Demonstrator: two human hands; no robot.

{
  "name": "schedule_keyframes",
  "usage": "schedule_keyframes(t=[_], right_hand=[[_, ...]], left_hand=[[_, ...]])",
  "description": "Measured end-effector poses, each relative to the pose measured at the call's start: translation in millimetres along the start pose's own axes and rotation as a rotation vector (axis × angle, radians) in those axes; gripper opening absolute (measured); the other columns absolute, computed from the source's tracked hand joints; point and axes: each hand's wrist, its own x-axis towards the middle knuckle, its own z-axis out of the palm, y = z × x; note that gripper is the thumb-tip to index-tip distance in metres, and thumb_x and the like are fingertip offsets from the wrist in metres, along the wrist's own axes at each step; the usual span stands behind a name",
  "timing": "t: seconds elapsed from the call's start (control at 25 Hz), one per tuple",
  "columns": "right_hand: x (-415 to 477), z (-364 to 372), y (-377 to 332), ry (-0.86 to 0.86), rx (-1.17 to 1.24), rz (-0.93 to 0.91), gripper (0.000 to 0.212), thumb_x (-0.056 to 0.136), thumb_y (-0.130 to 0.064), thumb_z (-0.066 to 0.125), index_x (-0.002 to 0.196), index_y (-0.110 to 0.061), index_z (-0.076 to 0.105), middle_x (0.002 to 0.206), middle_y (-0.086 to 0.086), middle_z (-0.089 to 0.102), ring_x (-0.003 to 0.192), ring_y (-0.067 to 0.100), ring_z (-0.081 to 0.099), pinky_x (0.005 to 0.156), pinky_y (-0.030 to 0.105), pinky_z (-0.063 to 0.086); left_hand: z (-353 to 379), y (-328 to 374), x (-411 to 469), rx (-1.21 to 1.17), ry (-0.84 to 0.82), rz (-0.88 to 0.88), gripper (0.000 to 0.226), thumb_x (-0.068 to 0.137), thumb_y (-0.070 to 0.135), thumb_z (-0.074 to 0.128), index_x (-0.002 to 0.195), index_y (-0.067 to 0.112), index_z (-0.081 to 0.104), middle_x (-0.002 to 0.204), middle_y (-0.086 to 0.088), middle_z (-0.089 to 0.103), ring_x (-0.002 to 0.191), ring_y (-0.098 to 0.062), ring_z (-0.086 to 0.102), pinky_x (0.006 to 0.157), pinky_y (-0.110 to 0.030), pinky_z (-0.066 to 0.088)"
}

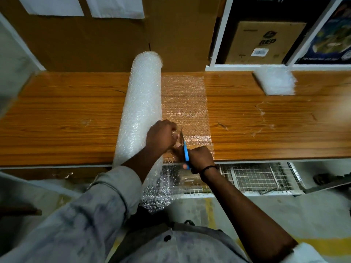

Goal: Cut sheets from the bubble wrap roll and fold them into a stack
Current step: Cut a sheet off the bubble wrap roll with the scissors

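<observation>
Scissors (185, 150) are pointing away along the long axis of the roll (141, 107), right hand (201, 158) fingers gripping the blue handles; left hand (161, 136) is pinching the sheet (185, 103) just left of the blades. Sheet is lying flat on the bench (66, 114), right of the roll (clear, bubbled).

L hand (161, 135) fisted, pinching sheet (186, 103); R hand (201, 158) grip curled round scissors (186, 151).
</observation>
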Motion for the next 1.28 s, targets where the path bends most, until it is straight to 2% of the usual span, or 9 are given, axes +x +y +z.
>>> schedule_keyframes(t=[0.16,0.36,0.56,0.72,0.88,1.0,1.08,1.16,1.28], right_hand=[[1,-2,0,-0.029,0.005,-0.005,0.067,0.050,-0.073,0.079,0.058,-0.009,0.065,0.068,0.020,0.074,0.061,0.035,0.075,0.046,0.030,0.044],[-1,-11,-8,-0.108,0.060,0.047,0.057,0.077,-0.053,0.086,0.080,0.003,0.074,0.062,0.011,0.071,0.049,0.020,0.069,0.037,0.020,0.038],[0,-8,-19,-0.071,0.099,0.068,0.043,0.081,-0.041,0.083,0.083,0.002,0.075,0.059,0.008,0.071,0.046,0.019,0.067,0.036,0.018,0.034],[2,-4,-30,-0.062,0.134,0.068,0.047,0.080,-0.047,0.083,0.085,-0.001,0.076,0.071,0.008,0.076,0.058,0.022,0.075,0.035,0.016,0.033],[7,6,-28,-0.032,0.075,0.058,0.058,0.074,-0.054,0.085,0.081,0.003,0.076,0.067,0.013,0.076,0.063,0.026,0.077,0.038,0.018,0.039],[8,7,-26,-0.016,0.066,0.063,0.053,0.074,-0.054,0.085,0.070,-0.002,0.075,0.064,0.015,0.074,0.060,0.027,0.075,0.039,0.018,0.039],[9,6,-27,-0.014,0.099,0.069,0.044,0.078,-0.047,0.083,0.069,-0.004,0.076,0.068,0.016,0.075,0.059,0.027,0.074,0.040,0.019,0.039],[11,5,-31,-0.015,0.155,0.081,0.037,0.080,-0.040,0.081,0.073,-0.004,0.075,0.070,0.015,0.075,0.064,0.030,0.076,0.045,0.023,0.045],[17,7,-38,-0.007,0.237,0.111,0.039,0.082,-0.040,0.082,0.078,-0.002,0.073,0.066,0.011,0.072,0.052,0.026,0.070,0.056,0.032,0.055]], left_hand=[[13,-9,-1,-0.089,0.091,0.008,0.007,0.086,0.030,0.075,0.092,0.028,0.075,0.104,0.006,0.071,0.097,-0.019,0.064,0.084,-0.038,0.052],[18,-13,-1,-0.103,0.117,0.024,0.006,0.091,0.032,0.072,0.092,0.027,0.073,0.101,0.009,0.070,0.094,-0.018,0.062,0.077,-0.034,0.047],[19,-15,-1,-0.188,0.130,0.006,0.007,0.090,0.034,0.073,0.092,0.028,0.073,0.097,0.012,0.070,0.088,-0.016,0.062,0.076,-0.035,0.051],[21,-17,-1,-0.256,0.142,-0.008,0.003,0.089,0.031,0.075,0.089,0.030,0.072,0.097,0.013,0.071,0.087,-0.013,0.063,0.076,-0.035,0.054],[22,-18,-1,-0.292,0.147,-0.009,0.004,0.090,0.032,0.074,0.089,0.030,0.072,0.096,0.015,0.070,0.087,-0.012,0.063,0.076,-0.037,0.055],[22,-19,-1,-0.309,0.159,0.004,0.005,0.091,0.033,0.072,0.089,0.029,0.072,0.095,0.015,0.069,0.086,-0.011,0.062,0.076,-0.038,0.054],[23,-21,-1,-0.300,0.165,0.018,0.002,0.090,0.030,0.073,0.089,0.030,0.071,0.095,0.014,0.069,0.086,-0.013,0.062,0.075,-0.038,0.055],[23,-22,-2,-0.295,0.168,0.028,0.006,0.087,0.024,0.073,0.090,0.029,0.071,0.097,0.013,0.069,0.087,-0.015,0.063,0.074,-0.037,0.054],[22,-21,-2,-0.267,0.182,0.031,0.014,0.086,0.018,0.073,0.096,0.027,0.072,0.100,0.011,0.070,0.089,-0.018,0.064,0.074,-0.036,0.053]])
